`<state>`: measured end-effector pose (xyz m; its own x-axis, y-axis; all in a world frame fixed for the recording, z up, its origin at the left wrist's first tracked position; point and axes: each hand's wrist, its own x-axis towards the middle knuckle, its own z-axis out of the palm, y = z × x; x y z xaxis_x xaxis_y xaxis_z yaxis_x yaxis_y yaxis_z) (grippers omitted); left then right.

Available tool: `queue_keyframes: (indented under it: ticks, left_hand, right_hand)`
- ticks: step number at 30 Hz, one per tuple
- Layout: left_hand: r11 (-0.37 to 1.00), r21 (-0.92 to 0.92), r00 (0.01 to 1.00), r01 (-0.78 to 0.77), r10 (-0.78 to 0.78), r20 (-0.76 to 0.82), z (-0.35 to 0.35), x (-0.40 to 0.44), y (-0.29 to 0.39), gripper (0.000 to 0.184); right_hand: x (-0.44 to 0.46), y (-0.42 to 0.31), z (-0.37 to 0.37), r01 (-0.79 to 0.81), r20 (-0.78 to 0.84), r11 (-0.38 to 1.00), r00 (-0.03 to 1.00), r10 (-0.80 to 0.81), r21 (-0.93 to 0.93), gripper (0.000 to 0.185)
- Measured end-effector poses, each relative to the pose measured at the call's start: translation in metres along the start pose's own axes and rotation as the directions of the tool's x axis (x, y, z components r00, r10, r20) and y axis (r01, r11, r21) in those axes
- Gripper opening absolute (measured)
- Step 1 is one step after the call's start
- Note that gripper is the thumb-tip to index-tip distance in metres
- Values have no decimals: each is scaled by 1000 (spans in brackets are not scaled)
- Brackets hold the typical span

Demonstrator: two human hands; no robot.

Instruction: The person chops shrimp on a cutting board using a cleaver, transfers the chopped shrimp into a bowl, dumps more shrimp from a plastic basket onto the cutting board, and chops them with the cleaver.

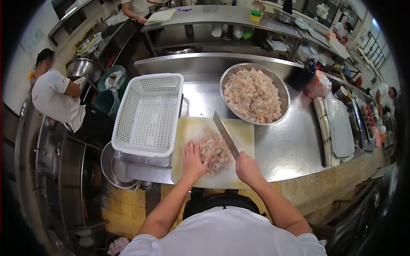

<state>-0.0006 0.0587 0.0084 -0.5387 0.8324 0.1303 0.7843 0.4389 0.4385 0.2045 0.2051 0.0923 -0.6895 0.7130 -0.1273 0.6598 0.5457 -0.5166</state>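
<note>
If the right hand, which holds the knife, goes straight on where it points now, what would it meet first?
Probably the near edge of the pile of pale pink pieces on the cutting board; the right hand's height is unclear, so it might pass above them.

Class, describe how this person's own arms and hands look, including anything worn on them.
The arms are bare below short white sleeves. The left hand wears a ring; the right hand shows no glove.

Two near hands (195, 161) (248, 169), one knife (226, 136), one yellowed board (246, 136), one large basket (143, 150), one heaped bowl (285, 103) and apparently four co-workers (54, 96) (139, 9) (340, 30) (380, 91) are showing
</note>
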Motion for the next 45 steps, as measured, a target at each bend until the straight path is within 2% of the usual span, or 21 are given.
queue_keyframes:
  ticks: [3,6,9,12,16,21,24,26,29,32,36,38,41,44,45]
  left_hand:
    - [998,-61,1000,-7,6,-14,6,-1,-13,84]
    - [997,-77,1000,-30,29,-6,5,-6,-16,85]
    - [995,-87,998,-57,55,-32,4,-7,-18,86]
    - [992,-111,997,-67,61,-54,7,-6,-19,86]
    - [992,-110,997,-64,59,-52,5,-7,-18,86]
    - [993,-100,997,-59,54,-51,6,-5,-19,86]
    - [994,-101,998,-51,46,-52,7,-7,-19,86]
    - [993,-109,997,-54,48,-56,4,-6,-19,85]
    - [991,-126,996,-48,38,-81,8,-6,-23,82]
    - [948,-318,988,10,-59,-146,0,6,-23,73]
    - [940,-305,971,151,-199,-131,-12,57,-15,63]
    - [928,-323,971,185,-223,-85,-11,83,-17,57]
    - [961,-239,989,142,-144,8,-10,115,-9,43]
    - [956,-294,1000,6,2,26,13,123,-14,28]
    - [949,-315,999,14,3,54,17,120,-13,26]
  right_hand:
    - [2,-26,-11,37,-32,999,999,-37,13,18]
    - [10,-16,16,32,54,999,998,-30,-38,16]
    - [9,-27,2,-40,86,996,995,46,-75,15]
    - [5,-41,-14,-26,67,998,997,31,-62,16]
    - [13,-27,11,-24,109,997,994,33,-80,16]
    - [15,-46,-17,-22,130,990,991,40,-137,14]
    - [14,-40,-3,-3,88,995,996,12,-102,14]
    - [20,-23,18,0,126,996,992,12,-93,16]
    - [19,-31,2,-7,159,996,987,21,-90,18]
    - [5,-45,-19,-59,123,996,990,67,-68,19]
    - [10,-1,22,-29,96,998,995,34,-59,20]
    - [10,-11,8,-69,107,997,992,73,-43,20]
    - [2,-22,-18,-111,60,994,992,112,-14,20]
    - [5,-32,-38,-118,9,993,993,118,0,18]
    - [7,-33,-41,-118,-5,993,993,118,0,18]
